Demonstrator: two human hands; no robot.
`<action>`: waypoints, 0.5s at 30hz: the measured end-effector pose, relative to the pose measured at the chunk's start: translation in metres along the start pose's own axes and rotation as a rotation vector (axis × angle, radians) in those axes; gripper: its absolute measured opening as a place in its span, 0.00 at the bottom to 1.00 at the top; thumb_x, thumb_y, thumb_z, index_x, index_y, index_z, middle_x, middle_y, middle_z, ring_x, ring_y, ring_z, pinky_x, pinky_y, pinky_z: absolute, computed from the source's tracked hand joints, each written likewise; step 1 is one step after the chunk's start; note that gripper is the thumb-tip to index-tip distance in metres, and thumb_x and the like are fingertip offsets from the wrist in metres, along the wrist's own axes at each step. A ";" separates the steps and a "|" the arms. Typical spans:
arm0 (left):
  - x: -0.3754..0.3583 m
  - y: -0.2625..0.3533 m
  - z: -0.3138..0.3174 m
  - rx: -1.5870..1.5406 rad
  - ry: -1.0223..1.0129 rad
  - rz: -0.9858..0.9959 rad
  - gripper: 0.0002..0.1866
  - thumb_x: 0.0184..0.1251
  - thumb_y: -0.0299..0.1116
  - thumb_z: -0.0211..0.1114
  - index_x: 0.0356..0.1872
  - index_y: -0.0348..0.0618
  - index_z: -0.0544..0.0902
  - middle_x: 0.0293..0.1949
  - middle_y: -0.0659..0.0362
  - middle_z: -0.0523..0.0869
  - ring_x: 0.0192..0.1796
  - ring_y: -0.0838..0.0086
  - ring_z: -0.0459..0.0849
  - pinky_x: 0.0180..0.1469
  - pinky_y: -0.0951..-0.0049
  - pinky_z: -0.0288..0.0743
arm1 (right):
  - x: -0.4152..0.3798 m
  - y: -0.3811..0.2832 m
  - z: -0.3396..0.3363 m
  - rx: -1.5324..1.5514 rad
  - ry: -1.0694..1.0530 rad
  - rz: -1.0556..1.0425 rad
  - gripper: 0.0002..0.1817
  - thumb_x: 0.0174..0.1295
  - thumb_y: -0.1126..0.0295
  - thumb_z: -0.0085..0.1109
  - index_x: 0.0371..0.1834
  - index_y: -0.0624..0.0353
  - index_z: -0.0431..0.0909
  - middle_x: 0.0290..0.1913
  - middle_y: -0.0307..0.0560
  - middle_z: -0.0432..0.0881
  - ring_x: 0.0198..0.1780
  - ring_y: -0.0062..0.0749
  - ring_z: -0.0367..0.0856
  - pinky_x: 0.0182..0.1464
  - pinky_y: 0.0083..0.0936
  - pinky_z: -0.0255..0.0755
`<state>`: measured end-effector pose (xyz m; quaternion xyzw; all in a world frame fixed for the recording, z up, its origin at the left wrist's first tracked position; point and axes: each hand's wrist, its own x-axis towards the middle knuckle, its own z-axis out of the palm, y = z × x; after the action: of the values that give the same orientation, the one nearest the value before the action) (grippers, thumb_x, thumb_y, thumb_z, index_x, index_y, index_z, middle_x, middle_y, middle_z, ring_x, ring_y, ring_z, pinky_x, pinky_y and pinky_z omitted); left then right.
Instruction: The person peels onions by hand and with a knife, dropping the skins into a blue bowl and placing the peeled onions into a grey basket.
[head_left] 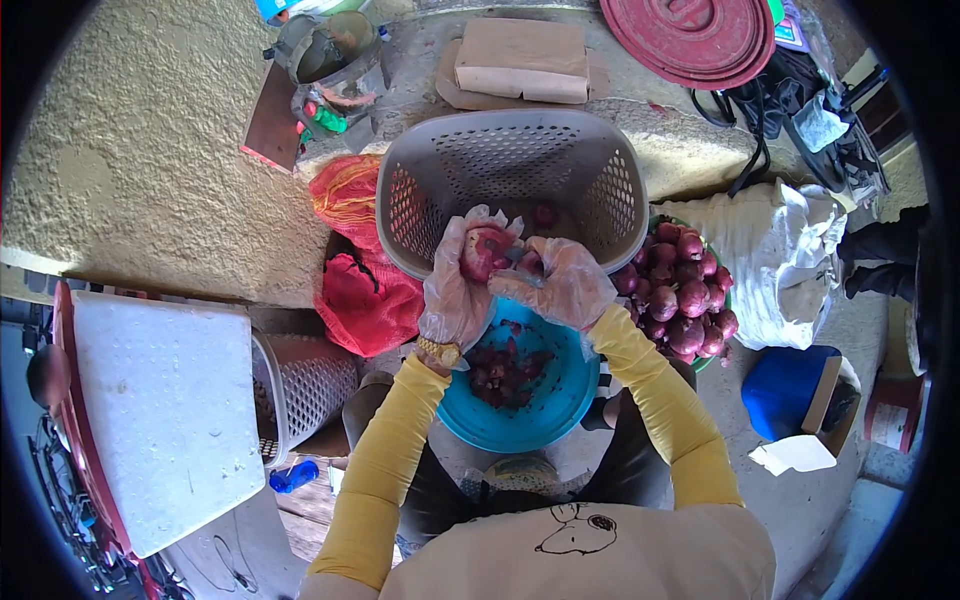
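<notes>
Both my hands wear clear plastic gloves and meet above the near rim of the grey perforated basket point(512, 152). My left hand point(458, 290) is wrapped round a red onion point(485, 252). Against it, the fingers of my right hand point(562, 285) are closed in a pinch on a small dark reddish thing point(530, 263) that I cannot make out. One red onion point(545, 214) lies at the bottom of the basket. Below my hands is a turquoise basin point(515, 438) with red onion skins point(508, 375) in it.
Red onions point(685, 290) are heaped in a green-rimmed container at the right, near a white sack point(775, 255). Red mesh bags point(365, 300) lie left of the basket. A white foam lid point(165, 410), another perforated basket point(305, 390) and a blue container point(790, 390) stand around.
</notes>
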<state>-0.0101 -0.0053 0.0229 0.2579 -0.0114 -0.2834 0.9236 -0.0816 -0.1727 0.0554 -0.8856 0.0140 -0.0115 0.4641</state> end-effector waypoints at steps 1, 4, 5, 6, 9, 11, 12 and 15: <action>0.000 0.000 0.001 0.008 -0.007 -0.021 0.24 0.85 0.49 0.59 0.63 0.36 0.77 0.63 0.47 0.83 0.73 0.47 0.77 0.74 0.47 0.75 | 0.001 0.004 0.002 -0.043 0.036 -0.026 0.39 0.60 0.36 0.74 0.53 0.67 0.86 0.37 0.67 0.87 0.43 0.62 0.88 0.48 0.44 0.80; 0.001 0.000 -0.001 0.004 -0.038 -0.048 0.24 0.84 0.48 0.60 0.64 0.36 0.77 0.63 0.46 0.83 0.73 0.47 0.77 0.74 0.47 0.74 | 0.003 0.014 0.009 -0.063 0.114 -0.135 0.32 0.62 0.43 0.77 0.48 0.67 0.87 0.30 0.58 0.85 0.30 0.43 0.81 0.39 0.40 0.76; 0.001 -0.001 -0.003 -0.007 -0.064 -0.054 0.24 0.84 0.47 0.61 0.65 0.36 0.76 0.63 0.46 0.83 0.74 0.47 0.76 0.75 0.47 0.73 | 0.003 0.015 0.010 -0.063 0.114 -0.136 0.32 0.62 0.43 0.77 0.48 0.67 0.87 0.30 0.58 0.85 0.30 0.43 0.81 0.39 0.40 0.76; 0.001 0.000 -0.003 -0.007 -0.064 -0.055 0.24 0.84 0.47 0.61 0.65 0.36 0.76 0.63 0.46 0.83 0.74 0.47 0.76 0.75 0.47 0.73 | 0.003 0.015 0.010 -0.033 0.109 -0.142 0.31 0.63 0.45 0.76 0.47 0.67 0.87 0.30 0.58 0.85 0.30 0.43 0.81 0.39 0.40 0.77; 0.000 0.001 -0.002 -0.004 -0.117 -0.059 0.24 0.82 0.41 0.63 0.68 0.36 0.75 0.63 0.47 0.82 0.74 0.48 0.76 0.77 0.50 0.71 | 0.004 0.019 0.010 0.036 0.076 -0.142 0.28 0.66 0.48 0.75 0.47 0.68 0.87 0.29 0.58 0.85 0.28 0.41 0.81 0.38 0.39 0.77; -0.001 0.003 0.000 -0.008 -0.128 -0.106 0.24 0.79 0.35 0.65 0.70 0.36 0.74 0.63 0.48 0.82 0.74 0.49 0.76 0.78 0.52 0.69 | 0.004 0.022 0.008 0.075 0.049 -0.137 0.27 0.67 0.49 0.75 0.46 0.68 0.87 0.28 0.58 0.85 0.27 0.40 0.80 0.37 0.39 0.76; -0.001 0.004 0.000 -0.008 -0.129 -0.105 0.24 0.79 0.35 0.65 0.70 0.36 0.74 0.63 0.48 0.82 0.74 0.49 0.76 0.78 0.52 0.69 | 0.005 0.023 0.006 0.126 -0.015 -0.118 0.26 0.68 0.49 0.73 0.47 0.66 0.88 0.27 0.57 0.84 0.27 0.42 0.80 0.36 0.39 0.76; 0.001 0.008 0.001 -0.011 -0.134 -0.140 0.24 0.79 0.34 0.66 0.70 0.36 0.75 0.63 0.49 0.82 0.74 0.50 0.76 0.79 0.53 0.70 | 0.003 0.021 0.000 0.011 -0.052 -0.190 0.24 0.69 0.48 0.71 0.48 0.62 0.89 0.27 0.57 0.85 0.27 0.48 0.82 0.35 0.40 0.76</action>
<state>-0.0050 -0.0002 0.0275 0.2337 -0.0536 -0.3640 0.9000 -0.0793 -0.1844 0.0384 -0.8804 -0.0820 -0.0327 0.4659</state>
